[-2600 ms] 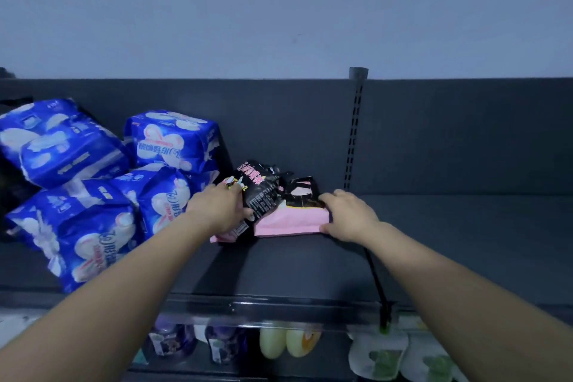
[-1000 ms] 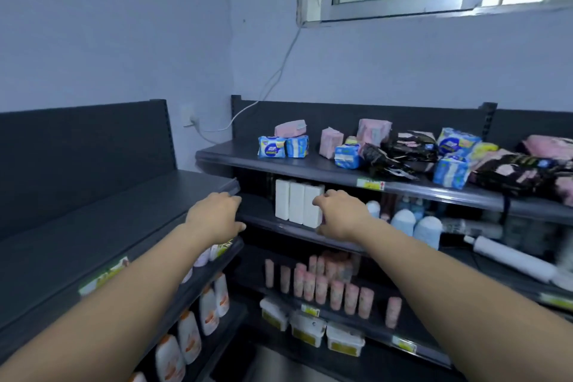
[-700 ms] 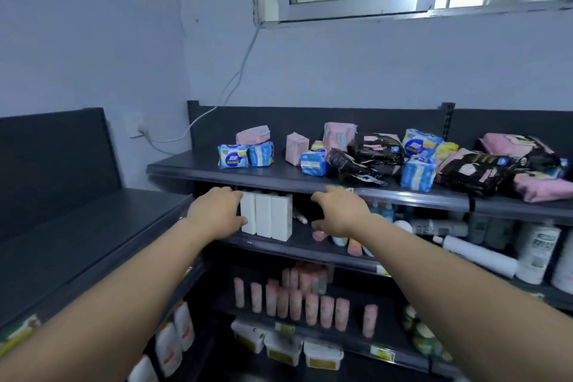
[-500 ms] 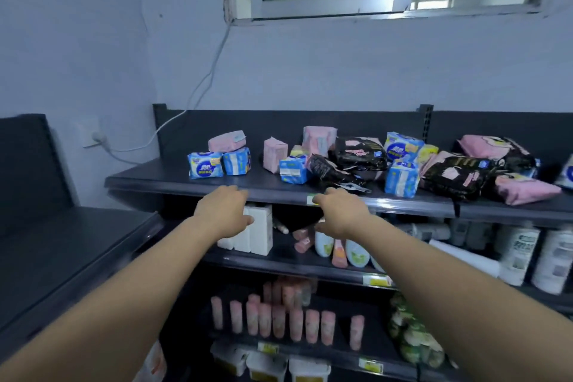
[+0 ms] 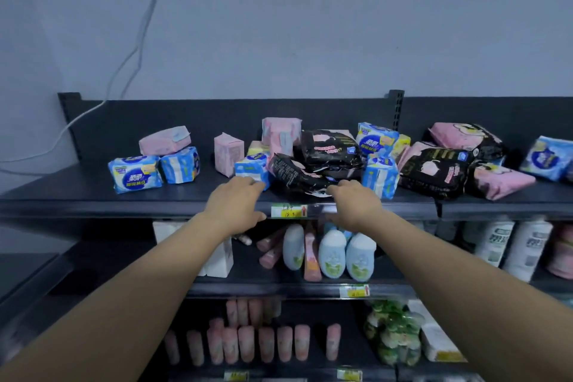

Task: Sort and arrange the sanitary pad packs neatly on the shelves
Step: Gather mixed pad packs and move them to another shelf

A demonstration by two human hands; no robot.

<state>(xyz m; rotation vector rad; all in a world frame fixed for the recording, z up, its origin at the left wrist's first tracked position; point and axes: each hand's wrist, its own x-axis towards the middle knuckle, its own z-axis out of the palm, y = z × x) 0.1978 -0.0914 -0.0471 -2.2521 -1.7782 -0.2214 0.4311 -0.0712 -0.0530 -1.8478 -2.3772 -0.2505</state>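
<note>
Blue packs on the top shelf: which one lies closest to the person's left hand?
The small blue pack beside the black pack, just at the fingertips of the left hand; the others lie farther off.

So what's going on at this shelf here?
A person is tidying a jumble of soft blue, pink and black sanitary pad packs on the dark metal top shelf. The left hand is at a small blue-and-white plastic pack, fingertips on or just short of it. The right hand is at a crumpled black plastic pack beside it. Neither pack looks gripped or lifted yet.
</note>
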